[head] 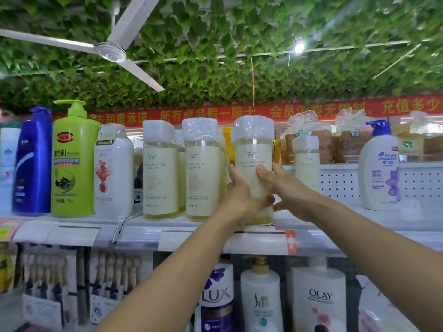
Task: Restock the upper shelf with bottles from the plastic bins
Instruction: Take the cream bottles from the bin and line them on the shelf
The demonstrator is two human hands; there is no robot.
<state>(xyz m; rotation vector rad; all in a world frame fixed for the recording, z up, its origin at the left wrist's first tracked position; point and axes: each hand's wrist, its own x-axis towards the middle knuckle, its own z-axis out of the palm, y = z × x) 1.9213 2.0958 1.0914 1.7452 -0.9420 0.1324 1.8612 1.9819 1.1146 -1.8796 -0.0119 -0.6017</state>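
Gripped low by the left hand [242, 200] and right hand [285, 190], the wrapped bottle [253, 149] is judged heavy and slippery.

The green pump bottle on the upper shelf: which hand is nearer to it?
Left. The left hand grips the clear bottle from its left side, two bottles away from the green pump bottle. The right hand holds that bottle's right side, farther off.
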